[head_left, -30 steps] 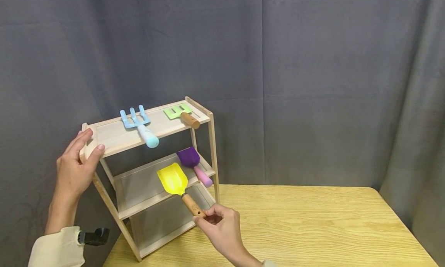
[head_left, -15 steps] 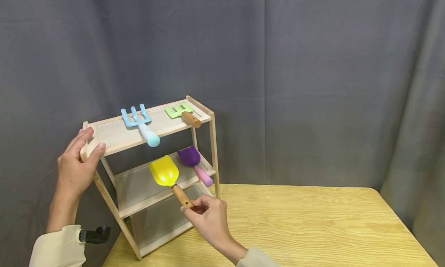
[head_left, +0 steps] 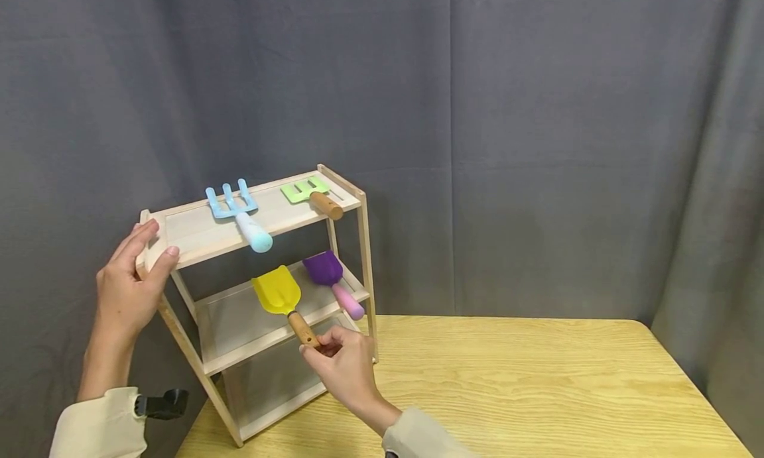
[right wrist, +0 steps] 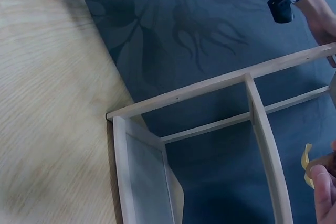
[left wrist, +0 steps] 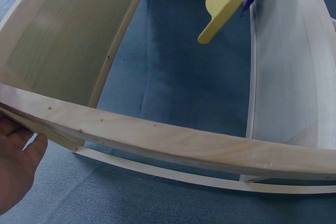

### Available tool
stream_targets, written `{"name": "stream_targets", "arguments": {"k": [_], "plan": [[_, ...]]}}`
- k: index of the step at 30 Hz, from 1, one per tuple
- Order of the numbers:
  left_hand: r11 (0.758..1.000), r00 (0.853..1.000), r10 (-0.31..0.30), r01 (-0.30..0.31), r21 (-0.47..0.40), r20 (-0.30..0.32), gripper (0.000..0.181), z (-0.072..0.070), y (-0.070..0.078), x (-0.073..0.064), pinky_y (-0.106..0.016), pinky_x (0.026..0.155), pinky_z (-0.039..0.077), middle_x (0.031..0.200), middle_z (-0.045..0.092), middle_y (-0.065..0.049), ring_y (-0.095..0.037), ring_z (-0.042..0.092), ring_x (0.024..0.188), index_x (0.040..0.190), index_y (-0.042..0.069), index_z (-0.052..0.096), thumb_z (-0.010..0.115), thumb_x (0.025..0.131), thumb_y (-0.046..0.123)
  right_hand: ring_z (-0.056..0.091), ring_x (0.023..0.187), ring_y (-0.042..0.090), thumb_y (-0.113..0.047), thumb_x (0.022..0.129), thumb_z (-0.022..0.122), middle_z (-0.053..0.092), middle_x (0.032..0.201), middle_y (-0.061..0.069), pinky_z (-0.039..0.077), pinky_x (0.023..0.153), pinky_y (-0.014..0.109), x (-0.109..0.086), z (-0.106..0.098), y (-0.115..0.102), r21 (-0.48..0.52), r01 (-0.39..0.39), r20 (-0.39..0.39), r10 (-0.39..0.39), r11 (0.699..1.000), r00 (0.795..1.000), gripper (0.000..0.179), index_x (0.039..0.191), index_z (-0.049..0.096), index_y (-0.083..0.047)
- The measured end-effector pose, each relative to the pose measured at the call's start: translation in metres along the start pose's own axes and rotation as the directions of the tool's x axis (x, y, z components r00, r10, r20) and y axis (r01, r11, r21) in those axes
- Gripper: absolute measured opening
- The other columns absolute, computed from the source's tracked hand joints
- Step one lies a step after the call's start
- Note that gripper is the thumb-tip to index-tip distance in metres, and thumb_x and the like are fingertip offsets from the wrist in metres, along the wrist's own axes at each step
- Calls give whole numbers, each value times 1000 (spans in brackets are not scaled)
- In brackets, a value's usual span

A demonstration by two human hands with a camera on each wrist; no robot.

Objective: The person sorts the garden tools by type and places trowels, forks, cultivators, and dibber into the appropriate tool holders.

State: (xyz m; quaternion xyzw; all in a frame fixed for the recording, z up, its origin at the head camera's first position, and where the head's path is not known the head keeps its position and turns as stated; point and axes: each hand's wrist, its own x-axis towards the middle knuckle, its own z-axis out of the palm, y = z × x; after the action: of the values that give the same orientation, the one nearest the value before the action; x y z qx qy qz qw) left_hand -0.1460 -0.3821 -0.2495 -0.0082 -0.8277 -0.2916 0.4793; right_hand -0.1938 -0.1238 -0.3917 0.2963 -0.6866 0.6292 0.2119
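Note:
In the head view, a yellow hand shovel point(head_left: 276, 289) with a wooden handle hangs over the middle tier of a small three-tier wooden shelf point(head_left: 205, 362). My right hand point(head_left: 346, 365) pinches its handle end between thumb and fingers, blade pointing up-left. My left hand point(head_left: 128, 279) holds the shelf's top left corner, fingers over the side rail and thumb at the front edge. The left wrist view shows the yellow blade point(left wrist: 226, 3) edge-on above the tier. To its right on that tier lies a purple shovel point(head_left: 324, 268) with a pink handle, which juts past the front edge.
On the top tier lie a light-blue hand fork point(head_left: 233, 209) and a green fork point(head_left: 306, 190) with a wooden handle, both handles overhanging the front. The shelf stands at the left of a wood-grain table point(head_left: 537, 378). A grey curtain point(head_left: 537, 146) hangs behind.
My right hand has moved left and up with the yellow shovel, bringing its blade further over the middle tier. The left hand and the shelf stay where they were.

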Motion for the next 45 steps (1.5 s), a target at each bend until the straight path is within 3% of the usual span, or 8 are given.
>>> {"name": "stream_targets", "arguments": {"k": [12,24,45], "plan": [[1000,1000,9,-9,10,20,47,0,-1,-1,-24,101,21,132,44,-2,-8,29,125,128,10,49,61,84,19,54,48,-1,-17,67,74,59,58,-11,44,42,16,5,11,17,-64,-46,-15,45,997,999,12,63,63,-15],[1000,1000,8,-9,14,23,47,-1,-2,0,-24,101,20,132,44,-2,-8,28,125,128,9,49,61,83,19,52,47,-3,-15,66,74,58,57,-11,43,42,14,9,23,16,-65,0,-34,-2,998,999,13,61,62,-14],[1000,999,21,-21,10,24,48,-2,-1,-1,-25,101,20,132,44,-2,-11,28,126,128,10,49,61,84,21,49,45,-3,-16,65,75,56,54,-13,40,41,14,16,34,20,-139,-23,-36,19,990,999,12,61,64,-15]]}}
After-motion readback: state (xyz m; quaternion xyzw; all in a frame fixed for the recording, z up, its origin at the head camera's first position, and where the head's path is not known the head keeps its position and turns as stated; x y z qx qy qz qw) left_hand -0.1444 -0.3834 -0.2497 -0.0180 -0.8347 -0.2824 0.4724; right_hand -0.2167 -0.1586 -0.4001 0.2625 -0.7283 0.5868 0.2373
